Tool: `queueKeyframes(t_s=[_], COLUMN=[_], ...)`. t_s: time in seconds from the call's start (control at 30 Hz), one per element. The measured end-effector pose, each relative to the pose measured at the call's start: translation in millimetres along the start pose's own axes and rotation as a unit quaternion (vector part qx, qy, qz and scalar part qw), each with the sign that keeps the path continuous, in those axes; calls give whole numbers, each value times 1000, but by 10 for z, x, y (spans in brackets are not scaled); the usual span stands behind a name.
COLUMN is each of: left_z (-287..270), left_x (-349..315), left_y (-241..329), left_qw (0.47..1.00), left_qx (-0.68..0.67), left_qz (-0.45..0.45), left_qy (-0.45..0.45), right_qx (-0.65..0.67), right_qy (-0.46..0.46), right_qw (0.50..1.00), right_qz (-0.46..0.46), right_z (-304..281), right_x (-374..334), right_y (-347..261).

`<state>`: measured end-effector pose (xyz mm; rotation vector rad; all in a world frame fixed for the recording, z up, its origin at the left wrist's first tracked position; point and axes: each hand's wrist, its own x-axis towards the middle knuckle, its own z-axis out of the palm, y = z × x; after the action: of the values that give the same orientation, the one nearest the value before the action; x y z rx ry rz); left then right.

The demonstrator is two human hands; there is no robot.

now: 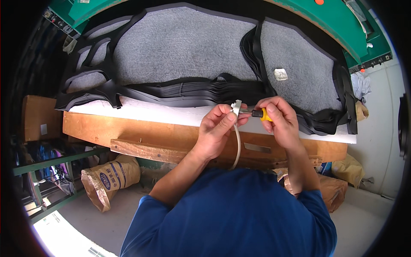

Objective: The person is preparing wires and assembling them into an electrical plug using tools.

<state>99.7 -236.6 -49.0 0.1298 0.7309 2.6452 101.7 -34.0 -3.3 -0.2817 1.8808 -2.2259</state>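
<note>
In front of my chest, my left hand [215,129] pinches a small white plastic fitting [236,105], possibly a plug. A pale cable [239,147] hangs from it and curves down toward my blue shirt. My right hand [280,121] is wrapped round a screwdriver [266,114] with a yellow and black handle. The screwdriver's metal shaft points left and reaches the white fitting; its tip is hidden at the fitting. Both hands are held over the near edge of the work surface. On the grey felt to the right lies a small whitish square piece [280,74].
Stacked black cut-out sheets [192,91] surround grey felt [180,45] across the surface. A wooden board [94,127] forms the near edge. Green machine parts [338,28] stand behind. Left are a cardboard box [39,115], a green metal rack [64,158] and a paper sack [124,173].
</note>
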Motion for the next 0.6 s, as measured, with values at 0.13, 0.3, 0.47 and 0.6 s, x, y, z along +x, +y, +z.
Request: queueKeyframes(t_s=[0.13,0.3,0.47,0.6], left_z=[-31,-17,-19,-57], left_x=[-2,-5,-6,-10], left_y=[-7,17,18,-7], left_qw=[1000,1000,1000,1000], left_qx=[0,-2,-12,-14], left_qz=[-5,-9,-15,-13], left_qy=[-5,-8,-9,-12], right_qx=[-65,20,-43,-88], right_qy=[40,17,-7,-65], right_qw=[994,997,998,994], right_qz=[-76,75,-50,-13], right_z=[129,-5,79,43], right_x=[38,16,51,57], right_y=[-29,-70,-87,-75])
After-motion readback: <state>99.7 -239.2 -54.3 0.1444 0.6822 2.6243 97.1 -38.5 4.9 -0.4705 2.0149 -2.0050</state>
